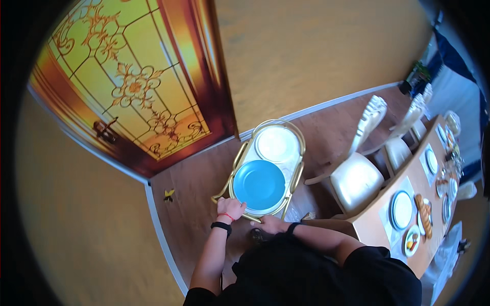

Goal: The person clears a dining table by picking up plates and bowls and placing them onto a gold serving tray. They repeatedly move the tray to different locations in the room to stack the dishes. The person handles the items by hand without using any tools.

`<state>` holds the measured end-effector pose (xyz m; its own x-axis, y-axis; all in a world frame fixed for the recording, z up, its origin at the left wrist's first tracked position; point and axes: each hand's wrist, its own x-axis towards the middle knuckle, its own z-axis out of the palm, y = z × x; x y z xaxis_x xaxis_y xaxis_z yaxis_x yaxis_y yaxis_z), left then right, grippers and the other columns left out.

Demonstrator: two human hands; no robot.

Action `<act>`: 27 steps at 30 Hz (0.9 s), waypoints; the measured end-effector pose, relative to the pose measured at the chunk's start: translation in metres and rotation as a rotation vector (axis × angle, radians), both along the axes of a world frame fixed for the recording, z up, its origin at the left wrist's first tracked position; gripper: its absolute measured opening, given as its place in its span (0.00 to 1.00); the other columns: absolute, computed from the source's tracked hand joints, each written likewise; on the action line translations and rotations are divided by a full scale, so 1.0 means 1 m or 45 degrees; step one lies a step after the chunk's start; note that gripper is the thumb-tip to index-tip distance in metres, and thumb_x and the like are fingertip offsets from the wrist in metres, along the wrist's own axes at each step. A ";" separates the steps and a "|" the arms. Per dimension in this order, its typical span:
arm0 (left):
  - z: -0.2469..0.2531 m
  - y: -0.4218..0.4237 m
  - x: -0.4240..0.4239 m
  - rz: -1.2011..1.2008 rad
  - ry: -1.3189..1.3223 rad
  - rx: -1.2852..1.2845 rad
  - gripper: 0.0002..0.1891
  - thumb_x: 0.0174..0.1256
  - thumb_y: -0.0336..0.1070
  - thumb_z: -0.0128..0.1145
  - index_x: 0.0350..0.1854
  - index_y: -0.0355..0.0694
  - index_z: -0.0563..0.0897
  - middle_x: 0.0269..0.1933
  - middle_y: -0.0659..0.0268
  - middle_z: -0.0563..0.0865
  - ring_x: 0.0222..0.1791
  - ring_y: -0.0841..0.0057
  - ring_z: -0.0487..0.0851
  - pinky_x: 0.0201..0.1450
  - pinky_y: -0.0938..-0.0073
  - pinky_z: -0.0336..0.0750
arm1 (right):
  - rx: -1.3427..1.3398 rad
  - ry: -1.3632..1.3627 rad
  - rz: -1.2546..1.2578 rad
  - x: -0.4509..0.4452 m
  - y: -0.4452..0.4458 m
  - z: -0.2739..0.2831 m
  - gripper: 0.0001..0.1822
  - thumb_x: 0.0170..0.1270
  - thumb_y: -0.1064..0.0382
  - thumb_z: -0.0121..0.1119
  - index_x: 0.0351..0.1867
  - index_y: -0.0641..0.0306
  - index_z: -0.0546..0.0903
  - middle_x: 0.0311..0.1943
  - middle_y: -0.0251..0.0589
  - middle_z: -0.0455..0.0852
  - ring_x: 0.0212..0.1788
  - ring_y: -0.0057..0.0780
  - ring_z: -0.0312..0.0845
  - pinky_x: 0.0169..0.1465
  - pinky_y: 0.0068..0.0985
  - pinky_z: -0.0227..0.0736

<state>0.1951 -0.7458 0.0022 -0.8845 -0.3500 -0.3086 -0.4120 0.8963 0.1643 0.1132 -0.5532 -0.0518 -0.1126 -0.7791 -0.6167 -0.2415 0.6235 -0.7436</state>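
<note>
A gold-framed serving cart point(299, 179) stands right in front of me on the wood floor. On its pale top lie a blue round plate point(259, 185) at the near end and a white plate point(277, 144) at the far end. My left hand point(231, 209) grips the cart's near left corner, its fingertips close to the blue plate's rim. Around the gold rail at the near edge, my right hand point(270, 225) is closed, partly hidden by its own wrist and arm.
To the right, a white chair point(356, 183) with a carved back stands beside a long dining table point(367, 229), set with stacked plates point(401, 210) and a bread loaf point(423, 216). An ornate glazed door point(134, 88) is ahead left. A small yellow-and-black object point(169, 195) lies on the floor.
</note>
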 end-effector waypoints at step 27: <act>-0.006 -0.097 0.000 -0.684 0.196 0.089 0.26 0.61 0.61 0.53 0.28 0.41 0.90 0.29 0.51 0.88 0.34 0.52 0.88 0.42 0.52 0.81 | 0.337 0.980 -0.623 0.078 -0.030 0.062 0.51 0.54 0.12 0.42 0.27 0.67 0.88 0.29 0.54 0.88 0.34 0.54 0.86 0.40 0.44 0.81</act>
<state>0.1953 -0.8432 -0.0038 -0.9694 0.1789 -0.1681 0.1330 0.9583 0.2531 0.1913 -0.5834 0.0103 -0.8386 -0.3837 -0.3867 -0.2741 0.9107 -0.3090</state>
